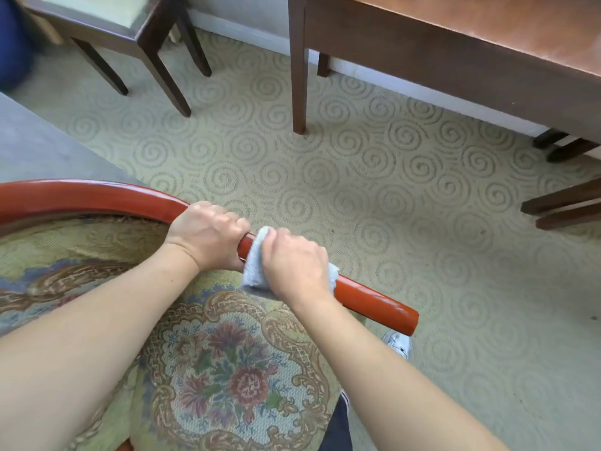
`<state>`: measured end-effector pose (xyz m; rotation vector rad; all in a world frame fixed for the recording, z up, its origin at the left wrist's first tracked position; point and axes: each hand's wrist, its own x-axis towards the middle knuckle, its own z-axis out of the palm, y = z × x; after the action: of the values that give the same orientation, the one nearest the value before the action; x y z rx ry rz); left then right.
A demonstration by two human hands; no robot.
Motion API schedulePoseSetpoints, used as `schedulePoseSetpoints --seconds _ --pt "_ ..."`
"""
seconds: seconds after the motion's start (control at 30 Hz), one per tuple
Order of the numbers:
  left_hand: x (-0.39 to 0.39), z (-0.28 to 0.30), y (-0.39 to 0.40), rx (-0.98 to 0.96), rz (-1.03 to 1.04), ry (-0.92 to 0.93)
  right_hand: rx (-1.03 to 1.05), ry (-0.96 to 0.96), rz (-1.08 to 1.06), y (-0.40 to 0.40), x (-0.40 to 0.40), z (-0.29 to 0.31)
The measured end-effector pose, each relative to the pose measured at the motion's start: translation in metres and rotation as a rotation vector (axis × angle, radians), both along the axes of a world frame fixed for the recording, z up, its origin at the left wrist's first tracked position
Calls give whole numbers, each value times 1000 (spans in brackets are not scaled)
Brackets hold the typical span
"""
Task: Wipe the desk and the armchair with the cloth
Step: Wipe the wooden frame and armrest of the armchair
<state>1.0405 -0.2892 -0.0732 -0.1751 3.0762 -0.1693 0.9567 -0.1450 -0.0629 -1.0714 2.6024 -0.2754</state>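
The armchair has a glossy red-brown curved wooden arm rail [374,302] and a floral tapestry seat [227,369] at the lower left. My left hand [208,234] grips the rail where it bends. Just to its right, my right hand [294,266] presses a pale blue-grey cloth [255,270] wrapped over the rail. The rail's free end sticks out to the lower right of the cloth. The brown wooden desk [487,30] stands at the upper right, well away from both hands.
A dark wooden chair [140,30] stands at the upper left. The desk leg [298,76] comes down mid-frame. More dark furniture legs [566,206] show at the right edge. Swirl-patterned green carpet [422,190] covers the floor. My white shoe [398,343] peeks out under the rail's end.
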Motion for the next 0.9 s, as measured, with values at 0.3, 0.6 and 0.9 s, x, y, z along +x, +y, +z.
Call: schedulePoseSetpoints --seconds 0.3,0.6,0.9 --pt "-1 3 3 10 11 -20 -90 84 -184 162 -51 -14" --pt "-1 4 2 -12 4 -65 -47 219 -177 48 -11 -6" --pt "-1 4 3 14 29 -40 12 22 40 -3 3 -4"
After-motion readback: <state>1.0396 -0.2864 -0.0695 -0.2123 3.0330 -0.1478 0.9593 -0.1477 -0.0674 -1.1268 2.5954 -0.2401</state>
